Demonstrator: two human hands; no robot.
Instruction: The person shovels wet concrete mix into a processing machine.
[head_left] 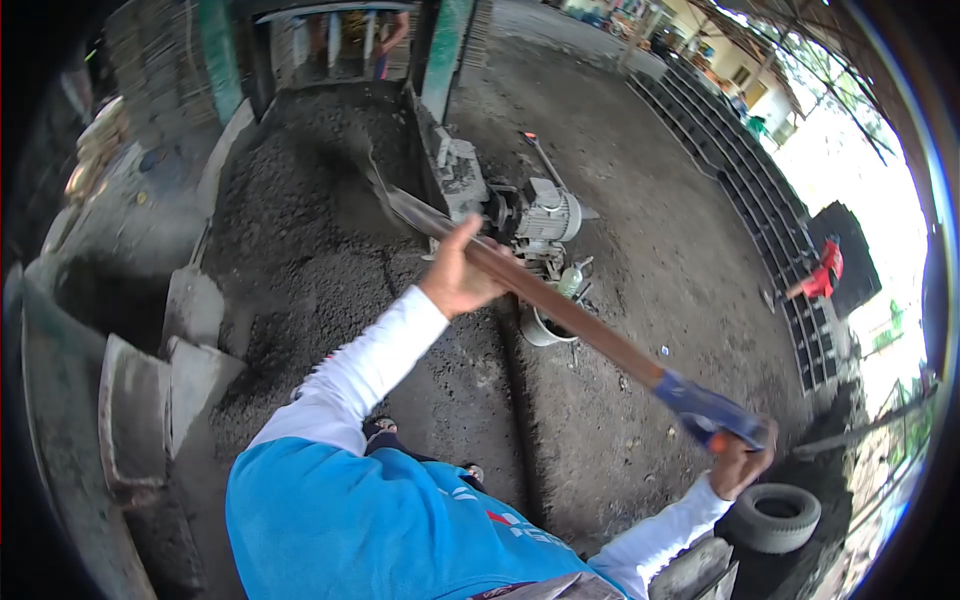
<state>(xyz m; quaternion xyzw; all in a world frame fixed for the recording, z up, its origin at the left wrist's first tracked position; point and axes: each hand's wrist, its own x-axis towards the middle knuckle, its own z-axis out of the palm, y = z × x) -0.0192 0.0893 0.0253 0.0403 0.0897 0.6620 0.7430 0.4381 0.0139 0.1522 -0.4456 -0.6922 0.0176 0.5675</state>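
A shovel [570, 318] with a brown shaft and a blue grip slants across the head view. My left hand [462, 272] holds its shaft close to the metal socket, thumb up and fingers underneath. At the far end my right hand [742, 460] is wrapped around the blue grip. The blade, partly blurred, is over a heap of dark, damp, crumbly material [300, 190], and some of this looks thrown up around it.
An electric motor [548, 212] stands right of the heap, near a bucket [546, 326] with a bottle. A tyre [776, 518] lies at lower right. Rows of dark blocks [735, 190] line the yard. A person in red [826, 268] bends there; another person's arm [394, 34] shows behind the frame.
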